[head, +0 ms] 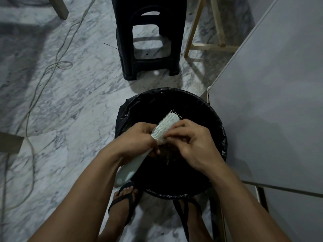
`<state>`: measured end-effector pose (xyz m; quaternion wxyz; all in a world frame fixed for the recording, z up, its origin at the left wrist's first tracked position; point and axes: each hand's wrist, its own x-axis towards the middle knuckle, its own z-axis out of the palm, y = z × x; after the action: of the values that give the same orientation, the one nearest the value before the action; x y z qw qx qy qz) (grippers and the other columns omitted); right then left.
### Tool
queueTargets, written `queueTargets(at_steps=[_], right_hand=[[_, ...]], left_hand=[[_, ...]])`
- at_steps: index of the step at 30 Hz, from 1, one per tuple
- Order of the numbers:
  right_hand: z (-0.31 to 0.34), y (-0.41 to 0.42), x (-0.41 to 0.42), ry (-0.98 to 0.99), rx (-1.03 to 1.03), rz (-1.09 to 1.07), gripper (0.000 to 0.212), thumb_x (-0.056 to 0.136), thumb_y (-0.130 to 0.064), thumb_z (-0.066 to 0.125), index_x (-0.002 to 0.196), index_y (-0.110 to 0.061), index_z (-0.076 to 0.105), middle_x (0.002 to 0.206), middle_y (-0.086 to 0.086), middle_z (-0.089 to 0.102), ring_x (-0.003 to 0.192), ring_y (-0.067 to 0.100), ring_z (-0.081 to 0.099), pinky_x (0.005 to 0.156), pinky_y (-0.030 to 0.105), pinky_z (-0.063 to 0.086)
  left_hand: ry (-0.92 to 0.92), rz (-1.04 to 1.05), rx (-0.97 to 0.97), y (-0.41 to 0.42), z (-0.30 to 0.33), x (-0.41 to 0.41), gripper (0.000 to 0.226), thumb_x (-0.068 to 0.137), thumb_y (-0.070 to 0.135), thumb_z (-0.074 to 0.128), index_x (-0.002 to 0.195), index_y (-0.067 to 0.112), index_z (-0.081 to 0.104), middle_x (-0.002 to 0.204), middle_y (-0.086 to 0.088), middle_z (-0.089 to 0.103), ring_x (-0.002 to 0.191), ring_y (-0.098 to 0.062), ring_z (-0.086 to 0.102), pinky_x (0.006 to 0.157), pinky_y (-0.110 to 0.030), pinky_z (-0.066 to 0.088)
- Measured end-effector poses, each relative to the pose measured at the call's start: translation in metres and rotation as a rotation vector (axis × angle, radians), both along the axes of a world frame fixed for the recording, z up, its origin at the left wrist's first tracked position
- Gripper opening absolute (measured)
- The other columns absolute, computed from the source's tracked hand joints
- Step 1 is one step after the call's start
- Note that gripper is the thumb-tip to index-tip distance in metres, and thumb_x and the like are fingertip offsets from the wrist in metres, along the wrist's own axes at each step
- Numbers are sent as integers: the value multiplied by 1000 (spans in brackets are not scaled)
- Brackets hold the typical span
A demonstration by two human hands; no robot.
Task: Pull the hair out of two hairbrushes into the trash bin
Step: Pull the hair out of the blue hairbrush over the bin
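Pale hairbrush (166, 126) (bristles up, dark hair (167, 151) clumped) over black-lined bin (216, 130).

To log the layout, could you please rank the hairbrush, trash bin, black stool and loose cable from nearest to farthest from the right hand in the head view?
1. Hairbrush, touching the right hand.
2. Trash bin, directly beneath.
3. Black stool, beyond the bin.
4. Loose cable, far left on the floor.
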<state>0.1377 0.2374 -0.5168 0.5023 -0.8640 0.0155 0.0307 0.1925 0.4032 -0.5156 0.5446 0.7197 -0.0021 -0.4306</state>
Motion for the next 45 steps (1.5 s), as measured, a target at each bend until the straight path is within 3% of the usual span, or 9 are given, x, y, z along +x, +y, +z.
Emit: queueTargets(at_steps=[7, 16, 22, 27, 31, 36, 40, 42, 45], right_hand=[[1, -32, 12, 60, 178, -712, 21, 90, -8, 61, 81, -24, 71, 67, -1, 65, 46, -1, 62, 55, 14, 49], [-2, 4, 0, 75, 50, -39, 42, 77, -8, 76, 115, -25, 71, 109, -2, 59, 98, 7, 63, 86, 14, 49], [-4, -4, 4, -9, -78, -350, 12, 80, -7, 73, 84, -17, 79, 84, -6, 72, 75, 2, 66, 72, 6, 47], [-12, -38, 8, 153, -200, -609, 16, 84, -10, 65, 82, -23, 74, 77, -2, 69, 76, 25, 70, 78, 37, 58], [-13, -40, 9, 217, -238, -601, 15, 87, -10, 63, 90, -17, 76, 85, 2, 70, 84, 20, 65, 79, 30, 51], [-17, -40, 5, 413, -297, -474, 18, 89, -16, 62, 102, -21, 73, 103, 2, 70, 99, 21, 64, 80, 27, 47], [-11, -41, 5, 562, 57, -123, 48, 80, -3, 67, 117, -33, 67, 116, -7, 66, 106, 11, 63, 80, 24, 53], [-14, -42, 6, 481, 20, -194, 56, 77, 4, 57, 112, -37, 68, 116, -11, 67, 105, 10, 64, 74, 26, 55], [-17, -45, 9, 351, -122, -400, 49, 76, 2, 55, 105, -32, 72, 111, -9, 71, 106, 13, 66, 92, 36, 55]], left_hand=[[-62, 33, 93, 5, -3, 4, 32, 85, -14, 51, 113, -6, 63, 79, -20, 61, 66, -22, 60, 59, -29, 50], [129, 141, -71, -8, 3, 1, 51, 78, -22, 28, 115, -12, 60, 83, -27, 59, 61, -22, 58, 51, -24, 53], [108, 94, -12, -4, 3, 1, 50, 81, -20, 34, 115, -4, 66, 87, -37, 64, 73, -29, 61, 59, -25, 56], [99, 198, -3, 0, 2, 3, 39, 86, -18, 41, 113, -7, 67, 92, -35, 69, 74, -28, 67, 60, -26, 59], [35, 255, 6, -1, 4, 1, 27, 90, -10, 55, 112, -2, 67, 91, -20, 71, 69, -20, 69, 63, -26, 60], [-60, 427, 87, 4, 0, 6, 24, 89, -8, 59, 108, 0, 70, 90, -24, 72, 77, -26, 71, 73, -33, 62], [-72, 442, 56, 3, 6, 5, 21, 88, -7, 60, 102, 4, 71, 96, -21, 73, 81, -27, 72, 74, -43, 62], [-61, 417, 40, 0, 9, 2, 23, 89, -8, 58, 96, 10, 71, 98, -20, 73, 85, -31, 73, 74, -45, 60], [-52, 379, 37, -1, 10, 0, 23, 90, -7, 57, 93, 14, 67, 101, -21, 73, 88, -35, 73, 72, -44, 60]])
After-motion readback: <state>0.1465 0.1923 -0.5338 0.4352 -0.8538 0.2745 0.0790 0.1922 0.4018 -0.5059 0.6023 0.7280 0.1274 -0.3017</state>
